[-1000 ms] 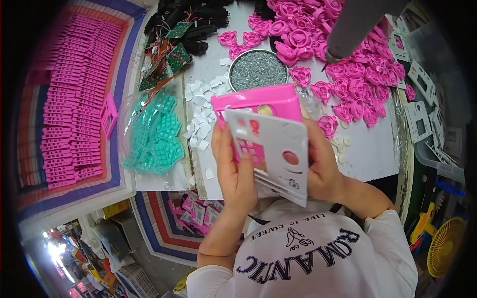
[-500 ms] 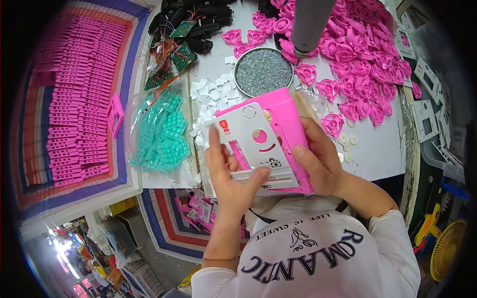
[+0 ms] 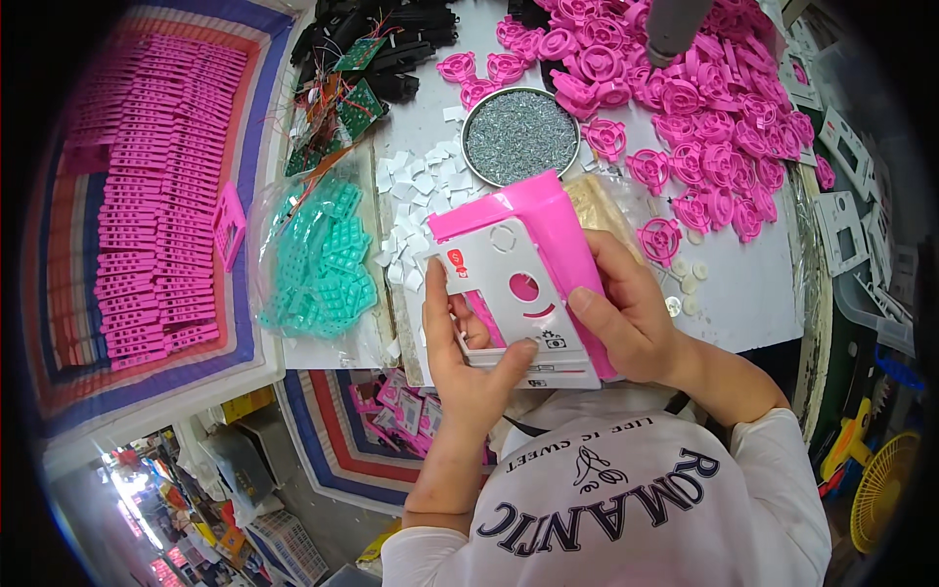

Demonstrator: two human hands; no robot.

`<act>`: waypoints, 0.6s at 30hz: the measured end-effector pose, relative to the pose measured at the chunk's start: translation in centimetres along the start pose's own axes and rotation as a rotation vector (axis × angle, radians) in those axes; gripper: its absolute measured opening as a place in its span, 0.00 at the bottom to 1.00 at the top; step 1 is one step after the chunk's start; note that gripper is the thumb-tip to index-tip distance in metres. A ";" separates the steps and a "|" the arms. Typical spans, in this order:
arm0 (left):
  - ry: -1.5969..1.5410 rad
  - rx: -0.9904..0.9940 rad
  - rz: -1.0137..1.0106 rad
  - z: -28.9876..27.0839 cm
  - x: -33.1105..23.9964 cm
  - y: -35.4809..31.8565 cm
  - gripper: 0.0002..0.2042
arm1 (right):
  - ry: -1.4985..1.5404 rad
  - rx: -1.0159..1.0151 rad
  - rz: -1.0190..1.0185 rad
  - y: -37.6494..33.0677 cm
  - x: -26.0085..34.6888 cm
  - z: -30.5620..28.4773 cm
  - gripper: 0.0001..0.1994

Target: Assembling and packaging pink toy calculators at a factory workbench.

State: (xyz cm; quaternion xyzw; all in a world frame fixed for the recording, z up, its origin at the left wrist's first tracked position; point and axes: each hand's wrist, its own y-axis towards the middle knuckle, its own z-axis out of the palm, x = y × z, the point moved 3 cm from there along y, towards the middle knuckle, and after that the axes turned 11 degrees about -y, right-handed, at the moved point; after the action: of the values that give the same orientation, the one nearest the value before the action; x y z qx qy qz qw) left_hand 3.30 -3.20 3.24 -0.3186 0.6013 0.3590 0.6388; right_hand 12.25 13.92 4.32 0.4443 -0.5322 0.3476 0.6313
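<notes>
A white faceplate (image 3: 500, 262) with cut-out openings and small printed pictures is pinched in my left hand (image 3: 464, 377), thumb on its face near the lower edge and fingers along and behind its left side. Right behind it lies a bright pink plastic housing (image 3: 551, 217), gripped by its right side in my right hand (image 3: 631, 318) with the thumb on the front. Plate and housing overlap closely in front of my chest; the plate sits tilted, and I cannot tell if it is seated. Pink shows through the plate's openings.
Beyond my hands stand a round tin of small screws (image 3: 520, 137), white square pads (image 3: 421, 191) and a hanging grey tool (image 3: 675, 29). Pink ring parts (image 3: 719, 147) pile up at right. Bagged teal keypads (image 3: 323, 264), circuit boards (image 3: 360, 108) and a box of stacked pink housings (image 3: 161, 215) lie left.
The white faceplate has shifted slightly right and down against the pink housing. My left fingers have drawn in along its side. The hanging tool has swung away to the upper right.
</notes>
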 end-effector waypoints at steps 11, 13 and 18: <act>0.172 0.023 0.034 -0.7 0.7 -0.4 0.57 | -0.075 0.071 -0.049 0.0 -0.8 -0.7 0.22; 0.264 0.029 0.042 -0.8 0.0 -0.5 0.57 | -0.071 0.111 0.004 0.0 -0.5 -1.0 0.22; 0.196 -0.045 -0.008 -0.8 -0.5 -0.8 0.57 | 0.123 0.100 0.104 0.0 -0.4 -0.3 0.21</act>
State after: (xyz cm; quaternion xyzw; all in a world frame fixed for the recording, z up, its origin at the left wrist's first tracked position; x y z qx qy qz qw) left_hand 3.49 -4.34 3.63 -0.3689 0.6515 0.3369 0.5709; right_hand 12.32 14.21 3.89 0.4249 -0.4968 0.4328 0.6207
